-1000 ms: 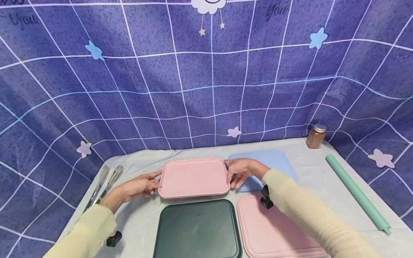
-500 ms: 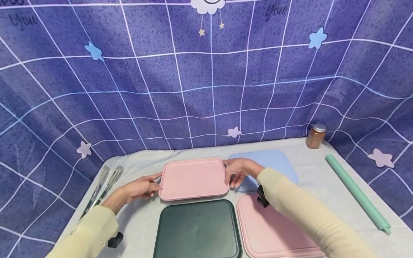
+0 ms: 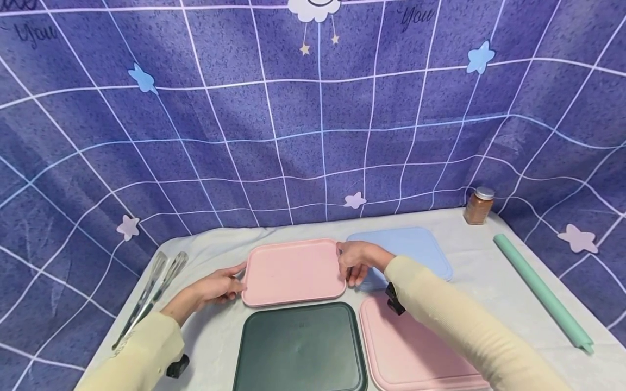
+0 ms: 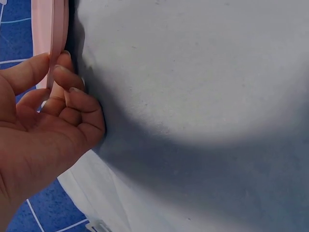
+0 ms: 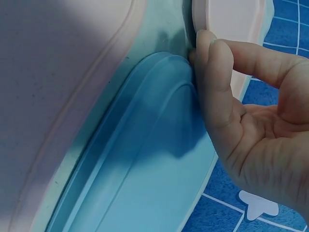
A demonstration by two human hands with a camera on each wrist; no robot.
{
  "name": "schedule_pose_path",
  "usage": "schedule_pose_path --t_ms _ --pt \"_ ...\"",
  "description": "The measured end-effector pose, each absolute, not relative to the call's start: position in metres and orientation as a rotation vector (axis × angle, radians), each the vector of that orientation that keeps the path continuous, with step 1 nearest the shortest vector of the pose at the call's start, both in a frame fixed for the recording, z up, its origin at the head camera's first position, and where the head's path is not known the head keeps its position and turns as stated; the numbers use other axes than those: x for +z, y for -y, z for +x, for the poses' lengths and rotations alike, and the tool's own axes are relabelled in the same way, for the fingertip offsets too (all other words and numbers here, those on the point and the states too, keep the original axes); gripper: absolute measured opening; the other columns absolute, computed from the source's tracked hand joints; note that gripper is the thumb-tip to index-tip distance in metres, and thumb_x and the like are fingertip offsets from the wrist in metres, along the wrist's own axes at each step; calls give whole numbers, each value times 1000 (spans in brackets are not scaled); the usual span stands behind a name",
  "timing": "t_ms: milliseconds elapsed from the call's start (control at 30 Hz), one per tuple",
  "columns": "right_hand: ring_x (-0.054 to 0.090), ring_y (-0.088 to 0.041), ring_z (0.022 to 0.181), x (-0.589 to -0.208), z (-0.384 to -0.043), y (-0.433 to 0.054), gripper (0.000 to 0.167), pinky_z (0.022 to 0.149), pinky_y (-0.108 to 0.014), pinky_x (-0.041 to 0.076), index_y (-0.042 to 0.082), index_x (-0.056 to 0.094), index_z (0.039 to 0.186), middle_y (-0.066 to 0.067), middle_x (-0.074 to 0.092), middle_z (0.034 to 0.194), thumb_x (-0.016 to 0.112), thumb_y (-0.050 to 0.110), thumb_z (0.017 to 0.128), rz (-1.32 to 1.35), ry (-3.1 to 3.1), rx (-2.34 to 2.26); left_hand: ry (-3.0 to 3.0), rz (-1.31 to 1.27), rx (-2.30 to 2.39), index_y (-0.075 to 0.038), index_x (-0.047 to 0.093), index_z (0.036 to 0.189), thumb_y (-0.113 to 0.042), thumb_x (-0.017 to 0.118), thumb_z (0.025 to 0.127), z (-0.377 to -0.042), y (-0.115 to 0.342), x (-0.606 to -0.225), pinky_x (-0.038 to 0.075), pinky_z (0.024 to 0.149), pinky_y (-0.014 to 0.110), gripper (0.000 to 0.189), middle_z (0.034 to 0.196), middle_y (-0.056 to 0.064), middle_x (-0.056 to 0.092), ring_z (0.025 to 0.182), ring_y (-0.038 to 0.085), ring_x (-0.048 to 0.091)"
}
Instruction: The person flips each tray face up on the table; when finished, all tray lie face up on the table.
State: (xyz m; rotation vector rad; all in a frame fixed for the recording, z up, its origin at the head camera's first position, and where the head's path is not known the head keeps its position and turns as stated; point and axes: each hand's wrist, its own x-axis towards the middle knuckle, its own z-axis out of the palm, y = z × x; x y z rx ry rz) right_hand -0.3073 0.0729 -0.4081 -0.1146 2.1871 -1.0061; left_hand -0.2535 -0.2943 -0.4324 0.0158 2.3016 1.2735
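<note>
A pink rectangular tray (image 3: 294, 272) with a low raised rim lies between my two hands, behind the dark green board. My left hand (image 3: 217, 286) pinches its left end; in the left wrist view the thumb is on the rim and curled fingers (image 4: 70, 77) are at the underside. At the other end my right hand (image 3: 357, 260) grips the tray's right edge, its curled fingers (image 5: 219, 72) against the rim in the right wrist view. Below that hand lies a light blue board (image 3: 415, 250), partly covered by the hand and sleeve.
A dark green board (image 3: 300, 347) lies in front of the tray, and a larger pink board (image 3: 415, 347) sits to its right, under my right sleeve. Metal tongs (image 3: 158, 285) lie at the left. A jar with brown contents (image 3: 479, 206) and a rolled green mat (image 3: 543, 293) are at the right.
The pink tray has shifted slightly toward the dark green board, its near edge lower in view. Both hands have moved with it, keeping their hold.
</note>
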Motion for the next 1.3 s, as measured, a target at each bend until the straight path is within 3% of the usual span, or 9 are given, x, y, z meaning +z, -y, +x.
schedule_pose_path --t_ms 100,167,267,600,1300 --pt "59 -16 46 -407 -307 -73 90 46 -27 53 6 18 157 -15 66 66 66 -6 82 -122 -2203 -982 -2306 27 1267 -9 15 162 -17 62 95 -254 295 -433 36 55 23 82 72 -2 51 65 13 45" --pt "60 -16 47 -407 -307 -73 71 47 -27 53 2 33 144 -16 65 67 66 -7 82 -126 -2204 -971 -2308 35 1264 -9 15 161 -17 62 95 -255 295 -434 37 55 23 82 74 -1 52 65 13 45" --pt "60 -17 48 -407 -307 -72 50 47 -27 53 1 40 124 -16 65 68 66 -7 82 -130 -2195 -968 -2318 37 1261 -9 17 161 -17 63 95 -254 295 -435 37 55 24 81 76 0 55 65 13 45" --pt "62 -17 51 -406 -305 -73 37 49 -28 54 3 43 108 -19 70 76 68 -6 83 -167 -2206 -953 -2339 26 1237 -8 19 161 -18 63 96 -251 293 -434 36 54 24 79 72 0 55 62 13 44" --pt "62 -18 50 -406 -307 -74 35 48 -28 54 3 42 106 -19 70 76 67 -7 83 -159 -2201 -963 -2342 -8 1225 -10 20 161 -17 64 95 -255 291 -433 34 53 24 79 68 -1 52 60 13 42"
